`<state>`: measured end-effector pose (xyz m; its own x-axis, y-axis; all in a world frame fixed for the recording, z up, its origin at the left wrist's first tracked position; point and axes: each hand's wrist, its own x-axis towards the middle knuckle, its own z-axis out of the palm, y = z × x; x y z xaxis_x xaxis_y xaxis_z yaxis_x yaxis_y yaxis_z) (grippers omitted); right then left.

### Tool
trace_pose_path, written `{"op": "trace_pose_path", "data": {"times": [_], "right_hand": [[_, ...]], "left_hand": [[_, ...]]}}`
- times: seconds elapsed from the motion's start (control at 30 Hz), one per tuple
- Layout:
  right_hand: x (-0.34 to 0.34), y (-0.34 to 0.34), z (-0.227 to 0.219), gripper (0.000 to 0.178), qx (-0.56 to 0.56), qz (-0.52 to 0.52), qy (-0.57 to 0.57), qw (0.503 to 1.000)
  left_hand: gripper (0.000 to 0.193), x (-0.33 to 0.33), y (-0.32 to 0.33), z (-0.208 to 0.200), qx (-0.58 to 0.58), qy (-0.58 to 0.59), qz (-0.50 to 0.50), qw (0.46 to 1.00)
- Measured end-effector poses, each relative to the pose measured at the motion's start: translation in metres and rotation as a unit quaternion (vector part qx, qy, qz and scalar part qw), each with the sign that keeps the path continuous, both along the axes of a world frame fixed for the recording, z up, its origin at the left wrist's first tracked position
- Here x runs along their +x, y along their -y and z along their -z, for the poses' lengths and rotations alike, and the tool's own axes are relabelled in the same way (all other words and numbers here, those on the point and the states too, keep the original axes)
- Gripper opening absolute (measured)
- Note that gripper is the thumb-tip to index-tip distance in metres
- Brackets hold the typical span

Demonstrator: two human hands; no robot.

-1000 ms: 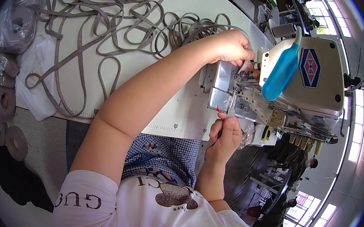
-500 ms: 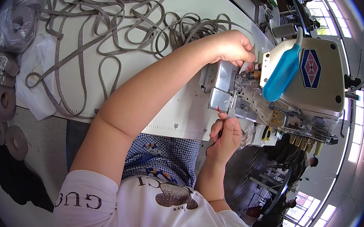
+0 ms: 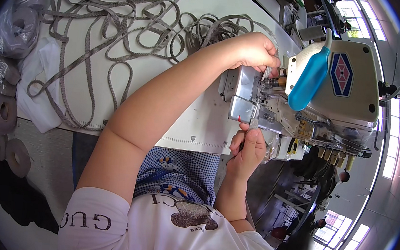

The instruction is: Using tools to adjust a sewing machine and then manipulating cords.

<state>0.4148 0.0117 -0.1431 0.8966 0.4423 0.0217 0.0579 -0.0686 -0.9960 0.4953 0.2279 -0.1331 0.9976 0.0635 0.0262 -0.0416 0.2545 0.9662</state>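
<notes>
Looks like the flat grey woven strap point(image 3: 268, 31) shifted slightly, bowing beyond the left hand point(image 3: 259, 53) pinching it; lengthwise it runs bodyward to the right hand point(image 3: 248, 146), also pinching.

One head-worn fisheye faces down, close above left hand point(image 3: 256, 52) and right hand point(image 3: 247, 149).

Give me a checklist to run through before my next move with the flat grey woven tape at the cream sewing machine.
1. Left hand gripping the flat grey woven tape beyond the shiny silver metal plate: ok.
2. Right hand pinching the tape on the near side: ok.
3. Loose loops on the smooth white table lying without crossing: not ok, they overlap.
4. Tape flat between the hands: cannot tell, partly hidden.
5. Both hands clear of the needle: cannot tell, needle not discernible.
</notes>
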Motion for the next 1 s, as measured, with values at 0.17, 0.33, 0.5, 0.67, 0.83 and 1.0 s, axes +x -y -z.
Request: {"op": "trace_pose_path", "data": {"times": [0.17,0.33,0.5,0.67,0.83,1.0], "right_hand": [[-0.0005,-0.0007,-0.0006,0.03,0.002,0.005,-0.003,1.0],[-0.0011,-0.0011,-0.0004,0.03,0.001,0.006,-0.003,1.0],[-0.0029,-0.002,-0.0008,0.03,0.002,0.009,-0.004,1.0],[-0.0033,-0.0022,-0.0016,0.03,-0.001,0.01,-0.004,1.0],[-0.0026,-0.0016,-0.0001,0.03,0.008,0.007,-0.007,1.0],[-0.0024,-0.0015,0.0004,0.029,0.018,0.006,-0.016,1.0]], "left_hand": [[0.019,-0.0023,0.0004,-0.0024,0.002,0.001,-0.003,1.0],[0.021,-0.0037,0.0003,-0.0031,-0.003,0.001,-0.003,1.0],[0.021,-0.0034,0.0002,-0.0029,0.009,0.0,-0.007,1.0],[0.02,-0.0028,0.0006,-0.0023,0.009,0.0,-0.008,1.0],[0.02,-0.0012,-0.0003,-0.0009,0.012,0.004,-0.002,1.0],[0.02,-0.0012,-0.0007,-0.0011,0.02,0.001,-0.003,1.0]]}}
